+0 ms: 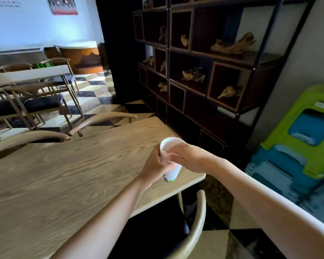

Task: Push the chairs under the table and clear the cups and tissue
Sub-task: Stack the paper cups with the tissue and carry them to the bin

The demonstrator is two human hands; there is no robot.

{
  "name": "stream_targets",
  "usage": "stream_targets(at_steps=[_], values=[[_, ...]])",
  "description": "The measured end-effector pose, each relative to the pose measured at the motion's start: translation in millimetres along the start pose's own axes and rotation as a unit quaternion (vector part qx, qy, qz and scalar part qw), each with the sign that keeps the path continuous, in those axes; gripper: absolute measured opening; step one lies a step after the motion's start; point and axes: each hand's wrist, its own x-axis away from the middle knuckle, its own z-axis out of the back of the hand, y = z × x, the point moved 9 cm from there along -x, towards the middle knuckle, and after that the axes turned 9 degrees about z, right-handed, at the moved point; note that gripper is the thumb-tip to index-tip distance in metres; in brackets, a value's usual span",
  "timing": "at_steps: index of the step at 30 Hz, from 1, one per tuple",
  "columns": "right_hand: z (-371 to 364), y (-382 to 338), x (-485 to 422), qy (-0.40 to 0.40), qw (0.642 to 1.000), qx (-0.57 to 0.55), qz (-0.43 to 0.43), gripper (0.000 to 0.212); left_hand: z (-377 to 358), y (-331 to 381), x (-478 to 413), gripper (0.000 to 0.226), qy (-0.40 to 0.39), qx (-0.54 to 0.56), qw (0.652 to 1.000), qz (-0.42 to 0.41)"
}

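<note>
White paper cup tilted above wooden table, left hand wrapped around its side, right hand pinching its rim.

Cup: middle of the wall covered by left hand and right hand; near rim hidden under right-hand fingers. Print at the cup's base too small to read. Contents not discernible. Cup base contact with tabletop unclear.
Tabletop cut off by the left and bottom edges.
Near chair: only the curved backrest shows; seat in shadow.
Far chairs: seats hidden behind the tabletop.
Wall poster blurred, cropped at the top.
</note>
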Motion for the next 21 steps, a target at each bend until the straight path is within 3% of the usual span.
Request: stream_targets(at_steps=[4, 8, 11, 16, 21], values=[[43.2, 30.4, 8.5, 0.072, 0.995, 0.061, -0.025, 0.067, -25.1, 19.8, -21.7, 0.065, -0.009, -0.021, 0.999, -0.028], [59.1, 93.4, 7.4, -0.003, 0.994, 0.032, -0.102, 0.091, -64.1, 38.0, -52.5, 0.064, -0.022, -0.03, 0.998, -0.046], [72.3, 139.8, 2.7, -0.018, 0.994, -0.002, -0.109, 0.1, -95.7, 42.7, -80.0, 0.061, -0.012, -0.026, 0.999, -0.044], [85.0, 221.7, -16.6, -0.054, 0.996, 0.003, -0.073, 0.097, -151.1, 36.8, -133.2, 0.065, 0.03, -0.031, 0.999, -0.031], [64.4, 301.4, -39.5, -0.091, 0.995, -0.01, -0.034, 0.097, -190.0, -10.1, -177.5, 0.07, 0.054, -0.058, 0.996, 0.039]])
